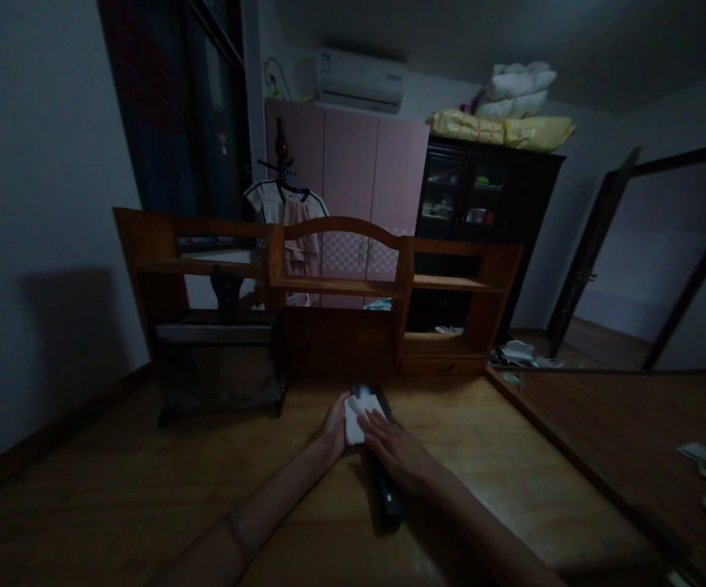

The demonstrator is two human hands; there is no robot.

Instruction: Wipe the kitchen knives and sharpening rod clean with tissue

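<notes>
A long black device (390,507) lies on the wooden tabletop, with a wider, glossy far end and a narrow part pointing toward me. Over that far end is a folded white cloth (354,430), perhaps a tissue. My left hand (333,425) is closed around the left side of the far end, at the edge of the cloth; its fingertips are mostly hidden. Flat on top of the cloth, my right hand (394,447) presses down with its fingers stretched out. Its palm and wrist cover the middle of the device. Dim light leaves the device's exact kind unclear.
A wooden shelf unit (341,287) runs along the back of the tabletop (304,522). At the left stands a dark, box-shaped appliance (222,367). Beyond are pink wardrobes (350,163), a black cabinet (512,187) and an open door (597,236). A raised edge (549,436) borders the table's right.
</notes>
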